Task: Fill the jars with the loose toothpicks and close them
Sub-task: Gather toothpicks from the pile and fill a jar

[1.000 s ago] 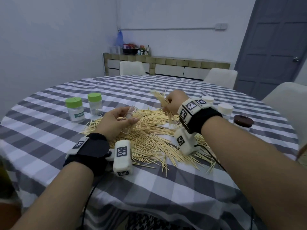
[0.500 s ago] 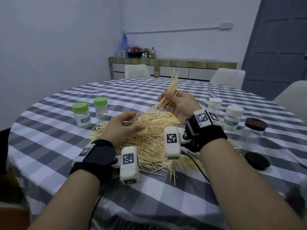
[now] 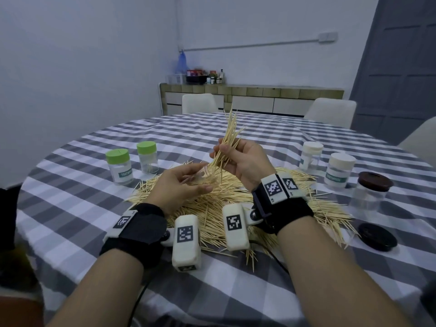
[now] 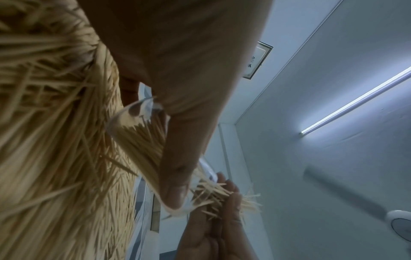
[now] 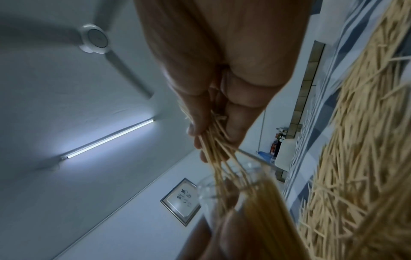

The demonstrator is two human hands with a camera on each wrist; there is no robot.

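My left hand [image 3: 199, 182] grips a small clear jar [image 3: 206, 178], tilted with its mouth toward the right, just above the toothpick pile [image 3: 212, 213]. My right hand [image 3: 226, 153] pinches a bundle of toothpicks [image 3: 230, 135] that stands nearly upright, with its lower ends reaching into the jar mouth. The left wrist view shows the jar [image 4: 138, 135] partly full of toothpicks under my thumb [image 4: 175, 177]. In the right wrist view the bundle [image 5: 217, 149] runs from my fingers [image 5: 235, 126] down into the jar [image 5: 242, 186].
Two green-lidded jars [image 3: 119, 166] [image 3: 147, 156] stand at the left of the checked tablecloth [image 3: 70, 208]. Two white-lidded jars [image 3: 311, 154] [image 3: 339, 172] and a brown-lidded jar [image 3: 371, 192] stand at the right. A loose dark lid [image 3: 377, 237] lies near them. White chairs ring the table.
My right hand lifted a bundle of toothpicks off the pile, turned it upright and brought its lower ends to the jar. My left hand kept its hold on the jar.
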